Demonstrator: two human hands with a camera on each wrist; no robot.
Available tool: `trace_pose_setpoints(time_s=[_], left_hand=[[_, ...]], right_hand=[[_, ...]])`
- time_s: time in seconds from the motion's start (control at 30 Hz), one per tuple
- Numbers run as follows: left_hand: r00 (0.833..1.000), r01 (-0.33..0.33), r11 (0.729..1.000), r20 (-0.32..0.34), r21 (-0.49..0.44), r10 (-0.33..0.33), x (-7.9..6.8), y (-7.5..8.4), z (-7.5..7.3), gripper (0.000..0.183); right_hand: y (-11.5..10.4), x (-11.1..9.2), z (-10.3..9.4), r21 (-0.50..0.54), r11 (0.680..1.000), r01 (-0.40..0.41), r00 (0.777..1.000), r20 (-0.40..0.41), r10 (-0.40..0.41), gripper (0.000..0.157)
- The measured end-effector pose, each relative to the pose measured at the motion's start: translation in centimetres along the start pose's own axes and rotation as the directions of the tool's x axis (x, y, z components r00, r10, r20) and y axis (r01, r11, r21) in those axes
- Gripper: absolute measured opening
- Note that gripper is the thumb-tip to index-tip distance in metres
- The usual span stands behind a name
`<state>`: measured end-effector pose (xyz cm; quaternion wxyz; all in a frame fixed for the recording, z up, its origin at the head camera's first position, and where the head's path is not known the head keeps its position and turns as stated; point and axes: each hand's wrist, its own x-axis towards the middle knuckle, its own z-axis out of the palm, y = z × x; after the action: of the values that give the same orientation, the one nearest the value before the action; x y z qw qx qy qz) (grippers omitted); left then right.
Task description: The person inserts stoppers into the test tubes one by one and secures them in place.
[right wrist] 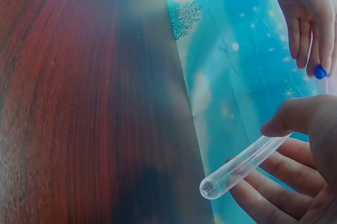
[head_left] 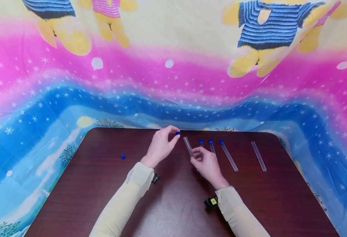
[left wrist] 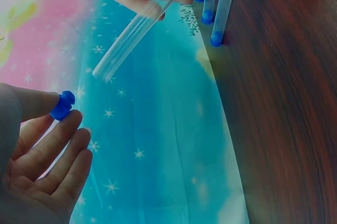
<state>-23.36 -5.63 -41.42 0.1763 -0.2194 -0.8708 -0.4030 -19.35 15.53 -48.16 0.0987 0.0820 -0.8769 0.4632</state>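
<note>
Between thumb and fingertips my left hand (head_left: 162, 144) pinches a small blue stopper (left wrist: 62, 105), held up over the far part of the table. My right hand (head_left: 208, 164) grips a clear test tube (head_left: 187, 146) tilted, its uncapped end up and pointing toward the left hand. The tube's rounded bottom (right wrist: 210, 187) sticks out below the right fingers in the right wrist view. A short gap separates the stopper from the tube's mouth. Another blue stopper (head_left: 123, 156) lies on the table to the left of my left hand.
Several test tubes with blue stoppers, one being this capped tube (head_left: 229, 156), lie just beyond and right of my right hand. An uncapped tube (head_left: 258, 156) lies farther right. A patterned cloth (head_left: 161, 82) hangs behind the dark wooden table (head_left: 179, 210).
</note>
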Motion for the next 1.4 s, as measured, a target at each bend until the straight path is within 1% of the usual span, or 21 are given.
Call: trace_pose_setpoints(time_s=[0.27,0.53,0.7,0.87,0.97,1.13,1.4], left_hand=[[1.000,0.004,1.000,0.010,-0.004,-0.004,-0.1,0.3,0.3,0.020],[1.000,-0.005,1.000,0.003,-0.009,0.005,-0.2,0.4,0.6,0.020],[1.000,-0.005,1.000,0.009,-0.016,0.005,-0.2,0.3,0.7,0.020],[1.000,-0.009,1.000,0.006,0.001,0.009,-0.3,0.2,0.7,0.020],[1.000,0.004,1.000,0.017,0.009,-0.004,-0.3,0.2,0.7,0.020],[0.999,0.026,1.000,0.042,-0.002,-0.026,-0.5,0.1,0.8,0.021],[1.000,0.013,1.000,0.023,-0.003,-0.013,-0.7,-0.1,1.0,0.020]], right_hand=[[-0.6,-0.2,0.3,-0.007,1.000,0.028,1.000,0.003,-0.028,0.025],[-1.0,-0.2,0.5,0.008,0.995,0.100,0.995,-0.003,-0.100,0.029],[-1.1,-0.2,0.5,0.011,0.994,0.111,0.994,-0.003,-0.111,0.028],[-1.0,-0.4,0.5,0.022,0.991,0.132,0.991,-0.009,-0.131,0.029],[-1.1,-0.4,0.5,0.020,0.991,0.132,0.991,-0.007,-0.132,0.029],[-1.1,-0.3,0.5,0.009,0.993,0.118,0.993,-0.001,-0.118,0.027],[-1.1,-0.4,0.5,0.006,0.994,0.106,0.994,0.002,-0.106,0.028]])
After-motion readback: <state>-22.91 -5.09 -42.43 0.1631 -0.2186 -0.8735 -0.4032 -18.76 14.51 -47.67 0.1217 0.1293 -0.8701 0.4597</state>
